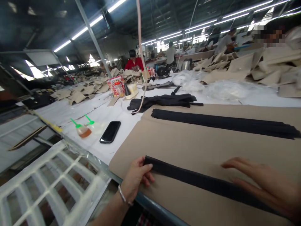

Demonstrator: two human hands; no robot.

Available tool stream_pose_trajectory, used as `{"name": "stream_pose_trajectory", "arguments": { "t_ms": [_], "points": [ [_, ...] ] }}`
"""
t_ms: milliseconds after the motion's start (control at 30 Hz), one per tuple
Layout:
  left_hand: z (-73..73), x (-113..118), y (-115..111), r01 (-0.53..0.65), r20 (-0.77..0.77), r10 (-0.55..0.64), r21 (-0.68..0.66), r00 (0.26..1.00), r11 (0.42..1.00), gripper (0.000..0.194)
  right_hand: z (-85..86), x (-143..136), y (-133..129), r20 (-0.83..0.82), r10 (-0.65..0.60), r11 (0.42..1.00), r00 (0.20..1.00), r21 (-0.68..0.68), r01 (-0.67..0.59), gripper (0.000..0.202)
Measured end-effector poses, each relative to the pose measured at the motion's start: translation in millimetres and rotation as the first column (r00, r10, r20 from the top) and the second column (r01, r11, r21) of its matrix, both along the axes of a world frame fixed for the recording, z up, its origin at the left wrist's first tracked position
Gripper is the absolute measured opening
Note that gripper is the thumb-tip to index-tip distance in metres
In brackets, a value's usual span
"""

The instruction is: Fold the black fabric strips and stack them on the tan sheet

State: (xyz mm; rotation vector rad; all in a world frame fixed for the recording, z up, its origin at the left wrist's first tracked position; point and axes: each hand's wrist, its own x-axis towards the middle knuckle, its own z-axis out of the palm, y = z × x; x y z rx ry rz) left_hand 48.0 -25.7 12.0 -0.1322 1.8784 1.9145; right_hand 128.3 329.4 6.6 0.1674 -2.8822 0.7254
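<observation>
A long black fabric strip lies slantwise across the brown board near the table's front edge. My left hand, with a bracelet at the wrist, pinches the strip's left end between thumb and fingers. Over the strip's right part hovers my right hand, fingers stretched out and slightly blurred; whether it touches the fabric I cannot tell. Farther back on the board rests a flat stack of similar black strips, roughly parallel to the first. Beyond it sits a crumpled heap of black strips.
A phone and squeeze bottles with green nozzles lie left of the board. A white slatted rack stands at the lower left. A hose hangs down to the table. Beige pieces pile up behind, with people farther off.
</observation>
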Motion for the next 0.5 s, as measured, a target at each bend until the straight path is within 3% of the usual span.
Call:
{"name": "stream_pose_trajectory", "arguments": {
  "t_ms": [100, 233, 333, 400, 433, 500],
  "points": [
    [-2.4, 1.4, -3.2, 0.014, -0.030, -0.014, -0.015, 0.999, 1.000, 0.037, -1.3, -36.2, -80.4, 0.096, 0.207, 0.978, 0.974, -0.021, -0.206, 0.035],
    [-9.3, 1.6, -7.8, 0.021, -0.068, -0.027, -0.081, 0.997, 0.996, 0.031, 2.3, -72.3, -170.9, 0.173, 0.321, 0.947, 0.931, -0.086, -0.311, 0.035],
    [-13.5, 1.8, -15.0, -0.043, -0.111, 0.026, -0.159, 0.994, 0.986, 0.025, -0.7, -86.1, -196.4, 0.221, 0.313, 0.950, 0.924, -0.062, -0.307, 0.031],
    [-15.4, 4.3, -20.4, -0.157, -0.294, 0.065, -0.302, 0.954, 0.940, 0.025, -3.6, -90.0, -199.9, 0.239, 0.299, 0.954, 0.924, -0.056, -0.294, 0.027],
    [-16.6, 6.5, -22.7, -0.217, -0.436, 0.032, -0.383, 0.899, 0.898, 0.026, -4.6, -91.0, -199.9, 0.247, 0.292, 0.956, 0.924, -0.060, -0.286, 0.024],
    [-19.9, 11.9, -25.8, -0.280, -0.676, -0.196, -0.526, 0.710, 0.803, 0.029, -5.4, -92.3, -199.5, 0.261, 0.281, 0.960, 0.924, -0.066, -0.273, 0.022]
  ]
}}
